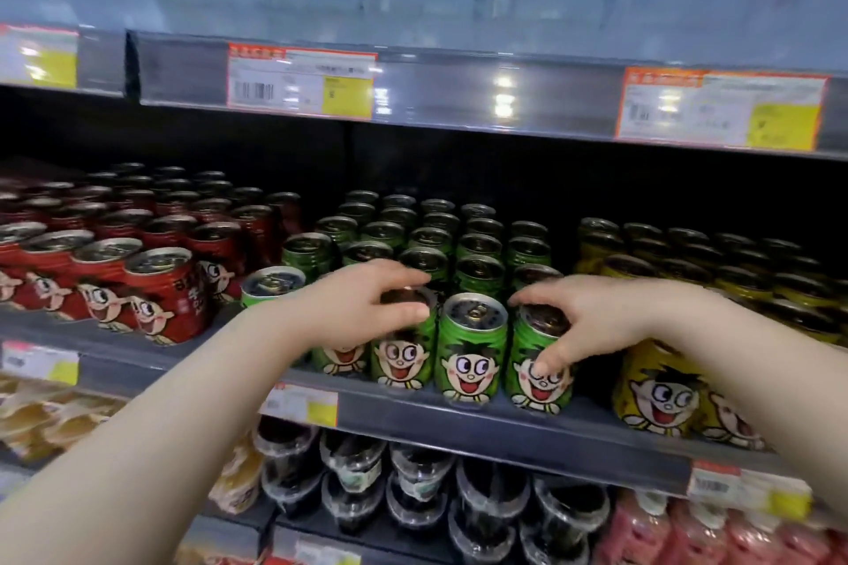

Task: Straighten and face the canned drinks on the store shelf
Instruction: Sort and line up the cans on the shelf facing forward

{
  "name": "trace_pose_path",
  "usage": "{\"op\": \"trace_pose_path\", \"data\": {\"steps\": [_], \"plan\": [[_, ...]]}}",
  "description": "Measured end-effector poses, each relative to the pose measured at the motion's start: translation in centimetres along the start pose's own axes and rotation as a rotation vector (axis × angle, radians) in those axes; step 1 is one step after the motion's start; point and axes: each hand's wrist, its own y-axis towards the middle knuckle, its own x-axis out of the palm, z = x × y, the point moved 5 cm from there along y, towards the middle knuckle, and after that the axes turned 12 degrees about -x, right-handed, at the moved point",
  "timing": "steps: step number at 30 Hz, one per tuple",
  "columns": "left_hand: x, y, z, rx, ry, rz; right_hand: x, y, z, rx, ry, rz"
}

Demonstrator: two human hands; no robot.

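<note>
Green cans with a cartoon face stand in rows at the middle of the shelf. My left hand grips the top of a front-row green can. My right hand grips the top and side of another front-row green can, thumb over its face. Between them stands a free green can, face forward. One green can at the left sits a little apart from the row.
Red cans fill the shelf's left part, yellow cans the right. The shelf above carries price tags and blue-white packs. Below are dark lidded cups, pink packs and yellow bags.
</note>
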Motion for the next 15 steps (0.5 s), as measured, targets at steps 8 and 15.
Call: {"op": "trace_pose_path", "data": {"steps": [8, 15], "plan": [[-3.5, -0.7, -4.9, -0.173, 0.271, 0.083, 0.0, 4.3, -7.0, -0.145, -0.023, 0.23], [-3.1, -0.6, -8.2, -0.211, 0.157, -0.064, 0.3, 9.2, -10.3, -0.129, -0.047, 0.238]]}}
